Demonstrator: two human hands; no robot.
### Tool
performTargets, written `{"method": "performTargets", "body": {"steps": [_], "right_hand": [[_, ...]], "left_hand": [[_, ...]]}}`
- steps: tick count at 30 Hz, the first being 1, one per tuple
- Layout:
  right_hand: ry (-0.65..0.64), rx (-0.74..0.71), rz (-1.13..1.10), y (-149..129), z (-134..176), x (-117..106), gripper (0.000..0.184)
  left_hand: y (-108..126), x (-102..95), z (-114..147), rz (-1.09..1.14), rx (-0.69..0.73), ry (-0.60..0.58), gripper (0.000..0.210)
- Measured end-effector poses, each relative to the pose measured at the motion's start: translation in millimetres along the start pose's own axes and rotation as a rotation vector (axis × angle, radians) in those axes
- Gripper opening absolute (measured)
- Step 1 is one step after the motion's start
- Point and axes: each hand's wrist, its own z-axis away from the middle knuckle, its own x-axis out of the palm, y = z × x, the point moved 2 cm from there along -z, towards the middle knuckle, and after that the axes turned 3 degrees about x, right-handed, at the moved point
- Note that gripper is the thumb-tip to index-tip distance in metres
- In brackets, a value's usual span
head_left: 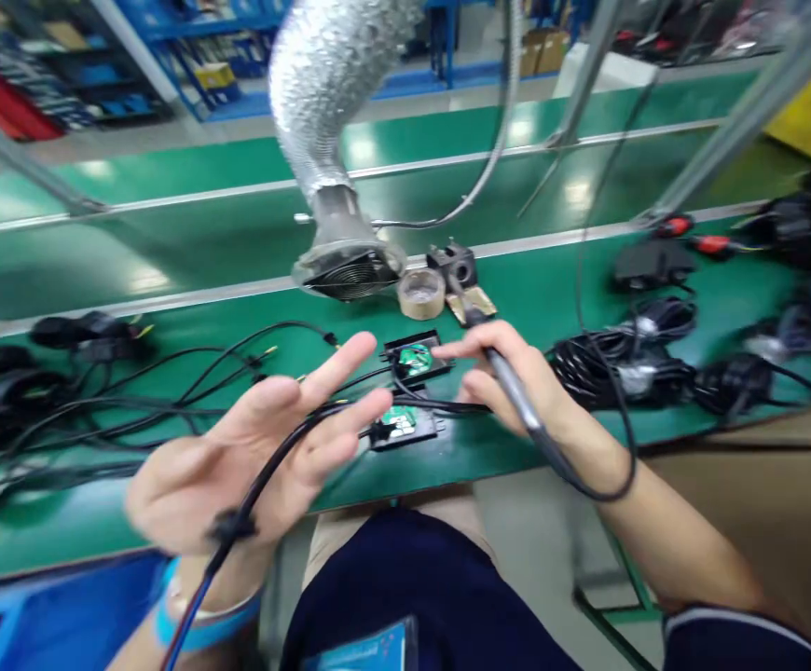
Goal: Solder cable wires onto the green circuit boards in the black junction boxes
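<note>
My left hand (258, 447) is turned palm up, fingers spread and stretched out. Across its palm and fingers runs a black cable (276, 461) with a strain-relief collar, its red and blue wires toward the lower left; no finger wraps round it. In my right hand (524, 373) is a soldering iron (514, 387), held by its dark handle, with its front end toward a black iron stand (456, 264). My right index finger points at the green circuit board (416, 360) in a small black case. A second open case with a board (400, 424) lies nearer me, partly behind my left fingertips.
A silver extraction duct (322, 112) hangs over the bench. A tape roll (420, 294) sits beside the stand. Black cables (188, 401) spread on the left, and coiled cables (629, 359) lie on the right. A blue bin (62, 615) stands at lower left.
</note>
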Motion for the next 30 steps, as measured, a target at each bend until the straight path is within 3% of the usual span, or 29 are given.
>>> {"method": "performTargets", "body": {"steps": [2, 5, 7, 9, 11, 13, 16, 21, 25, 30], "right_hand": [[0.024, 0.018, 0.078, 6, 14, 2, 0.03], [0.007, 0.062, 0.133, 6, 35, 1, 0.031], [-0.073, 0.104, 0.178, 2, 47, 0, 0.026], [-0.156, 0.118, 0.253, -1, 56, 1, 0.023], [-0.141, 0.079, 0.358, -1, 58, 1, 0.02], [-0.054, 0.007, 0.463, 4, 52, 2, 0.019], [-0.009, -0.017, 0.537, 15, 36, 7, 0.019], [-0.034, -0.013, 0.627, 27, 23, 17, 0.027], [-0.126, -0.092, 0.708, 33, 21, 24, 0.023], [0.108, -0.164, 0.998, 46, 8, 9, 0.013]], "left_hand": [[-5, 3.5, -6, 0.199, 0.087, 0.143, 0.05], [-18, 11.9, -17, 0.341, 0.176, 0.233, 0.046], [-28, 17.3, -21, 0.253, 0.133, 0.13, 0.031], [-35, 20.8, -21, 0.021, -0.036, -0.072, 0.023], [-38, 20.2, -18, -0.307, -0.202, -0.272, 0.03], [-36, 15.9, -18, -0.626, -0.241, -0.362, 0.039], [-38, 11.6, -21, -0.782, -0.217, -0.385, 0.048], [-56, 19.8, -24, -0.592, -0.277, -0.349, 0.045], [-59, 32.4, -23, -0.836, -0.145, -0.41, 0.035], [-66, 30.4, -25, -0.846, -0.149, -0.518, 0.032]]}}
